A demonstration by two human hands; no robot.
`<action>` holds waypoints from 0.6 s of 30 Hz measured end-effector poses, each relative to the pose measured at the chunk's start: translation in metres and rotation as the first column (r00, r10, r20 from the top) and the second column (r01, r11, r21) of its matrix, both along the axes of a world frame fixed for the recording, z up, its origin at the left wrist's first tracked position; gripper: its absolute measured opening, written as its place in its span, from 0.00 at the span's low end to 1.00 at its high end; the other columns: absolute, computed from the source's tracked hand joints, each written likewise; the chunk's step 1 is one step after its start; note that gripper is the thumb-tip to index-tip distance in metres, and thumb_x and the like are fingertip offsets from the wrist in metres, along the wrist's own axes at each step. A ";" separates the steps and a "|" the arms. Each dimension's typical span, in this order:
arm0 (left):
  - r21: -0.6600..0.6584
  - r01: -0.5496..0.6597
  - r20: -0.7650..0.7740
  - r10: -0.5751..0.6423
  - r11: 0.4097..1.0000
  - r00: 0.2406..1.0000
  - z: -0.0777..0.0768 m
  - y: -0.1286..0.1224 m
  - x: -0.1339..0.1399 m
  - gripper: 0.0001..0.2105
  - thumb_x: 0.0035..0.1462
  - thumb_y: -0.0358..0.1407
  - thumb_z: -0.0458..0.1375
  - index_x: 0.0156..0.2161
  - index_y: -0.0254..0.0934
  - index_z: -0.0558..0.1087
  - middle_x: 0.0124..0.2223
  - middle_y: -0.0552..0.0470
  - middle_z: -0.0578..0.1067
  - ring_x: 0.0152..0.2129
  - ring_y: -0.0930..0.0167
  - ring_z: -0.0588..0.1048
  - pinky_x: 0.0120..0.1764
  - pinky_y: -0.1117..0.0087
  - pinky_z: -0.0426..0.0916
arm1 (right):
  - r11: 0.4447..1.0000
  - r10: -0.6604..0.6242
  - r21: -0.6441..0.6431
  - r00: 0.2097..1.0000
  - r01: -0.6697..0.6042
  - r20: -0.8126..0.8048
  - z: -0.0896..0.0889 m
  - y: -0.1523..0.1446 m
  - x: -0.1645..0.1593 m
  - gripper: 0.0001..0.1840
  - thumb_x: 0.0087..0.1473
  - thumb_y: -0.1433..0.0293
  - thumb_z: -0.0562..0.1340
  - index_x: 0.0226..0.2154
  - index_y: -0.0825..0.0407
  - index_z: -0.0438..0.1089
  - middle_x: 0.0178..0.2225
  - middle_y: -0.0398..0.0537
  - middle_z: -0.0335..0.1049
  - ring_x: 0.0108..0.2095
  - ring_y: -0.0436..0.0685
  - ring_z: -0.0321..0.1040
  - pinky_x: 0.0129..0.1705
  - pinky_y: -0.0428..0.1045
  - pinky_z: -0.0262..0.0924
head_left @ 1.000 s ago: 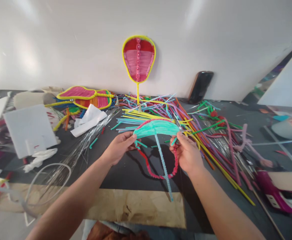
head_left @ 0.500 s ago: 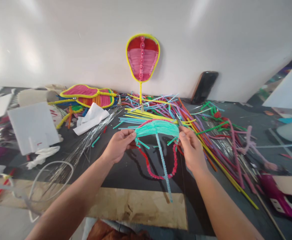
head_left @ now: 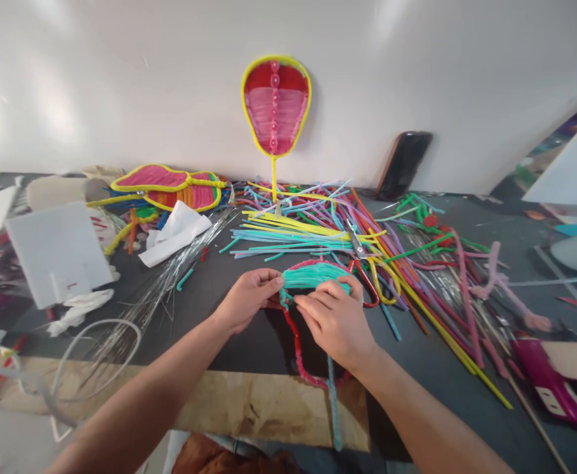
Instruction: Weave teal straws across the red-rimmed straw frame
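Observation:
A pipe-cleaner frame [head_left: 297, 339] of red and pink twisted loops has its upper band wound with turquoise pipe cleaners [head_left: 304, 276]. My left hand [head_left: 249, 299] pinches the left end of that turquoise band. My right hand [head_left: 335, 316] reaches across the front of the band, its thumb and forefinger closed at a short turquoise end near the left corner. Its other fingers cover the band's right part. A light blue pipe-cleaner stem [head_left: 334, 401] hangs down from the frame, its upper part hidden behind my right hand.
Scissors [head_left: 360, 253] with red and yellow handles lie just beyond my right hand. Loose blue pipe cleaners [head_left: 278, 237] and yellow ones [head_left: 302, 227] lie behind the work. A pink fan shape with yellow edging [head_left: 275, 105] stands at the wall, a phone [head_left: 404, 164] right of it.
My right hand has moved left from the band's right end to its left corner. The frame is lower and tilted. The scissors and blue pipe cleaners now show more fully.

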State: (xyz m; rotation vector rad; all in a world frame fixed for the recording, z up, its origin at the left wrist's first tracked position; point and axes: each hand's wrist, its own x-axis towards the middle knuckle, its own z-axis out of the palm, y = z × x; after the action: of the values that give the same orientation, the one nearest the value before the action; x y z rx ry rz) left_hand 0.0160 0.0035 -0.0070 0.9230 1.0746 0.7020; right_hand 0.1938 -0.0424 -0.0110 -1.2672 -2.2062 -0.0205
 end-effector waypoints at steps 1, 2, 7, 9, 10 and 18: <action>-0.003 0.008 0.010 -0.008 1.000 1.000 0.000 0.000 0.000 0.16 0.47 0.44 0.63 0.34 0.32 0.70 0.27 0.55 0.71 0.23 0.78 0.70 0.30 0.74 0.70 | 1.000 -0.013 0.004 1.000 0.013 0.000 0.000 0.001 0.001 0.07 0.57 0.72 0.59 0.34 0.47 0.72 0.25 0.41 0.75 0.34 0.52 0.66 0.51 0.56 0.40; -0.006 0.024 0.021 -0.023 1.000 0.999 0.001 0.001 -0.001 0.16 0.47 0.43 0.64 0.35 0.32 0.71 0.29 0.54 0.71 0.24 0.77 0.70 0.31 0.74 0.70 | 1.000 -0.025 0.006 1.000 0.025 0.001 0.000 0.001 0.002 0.07 0.57 0.72 0.59 0.34 0.47 0.73 0.25 0.40 0.75 0.34 0.52 0.66 0.52 0.56 0.39; 0.010 0.116 0.053 -0.117 0.993 0.992 0.002 0.000 -0.001 0.19 0.40 0.35 0.68 0.39 0.33 0.71 0.36 0.51 0.73 0.30 0.75 0.72 0.34 0.74 0.70 | 0.999 -0.054 0.008 0.998 0.054 0.018 0.001 0.002 0.004 0.06 0.56 0.70 0.59 0.32 0.47 0.73 0.23 0.40 0.73 0.33 0.52 0.66 0.52 0.57 0.39; 0.002 0.119 0.035 -0.119 0.993 0.992 0.002 -0.001 0.000 0.19 0.40 0.35 0.68 0.39 0.33 0.71 0.35 0.51 0.73 0.29 0.75 0.72 0.33 0.74 0.70 | 0.998 -0.066 0.011 0.998 0.066 0.022 0.000 0.003 0.005 0.07 0.56 0.70 0.59 0.31 0.47 0.73 0.23 0.40 0.73 0.33 0.52 0.65 0.52 0.57 0.39; -0.007 0.120 0.025 -0.120 0.993 0.993 0.002 -0.001 0.000 0.19 0.41 0.36 0.68 0.39 0.33 0.71 0.34 0.52 0.73 0.28 0.75 0.72 0.33 0.73 0.70 | 0.997 -0.076 0.012 0.997 0.075 0.025 0.000 0.003 0.005 0.07 0.56 0.71 0.59 0.30 0.47 0.72 0.23 0.40 0.72 0.33 0.52 0.64 0.52 0.57 0.39; -0.043 0.118 -0.004 -0.119 0.992 0.993 0.001 -0.003 0.000 0.16 0.41 0.35 0.67 0.36 0.32 0.72 0.28 0.54 0.73 0.24 0.77 0.72 0.32 0.74 0.71 | 0.992 -0.124 0.020 0.991 0.122 0.059 0.003 0.007 0.007 0.10 0.57 0.72 0.58 0.26 0.48 0.70 0.21 0.39 0.71 0.32 0.52 0.63 0.51 0.57 0.39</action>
State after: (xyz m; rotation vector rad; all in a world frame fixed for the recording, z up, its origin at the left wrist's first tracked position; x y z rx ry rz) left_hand 0.0165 0.0007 -0.0057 0.9452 1.0281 0.5764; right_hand 0.2010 -0.0351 -0.0081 -1.4086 -2.1704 -0.1268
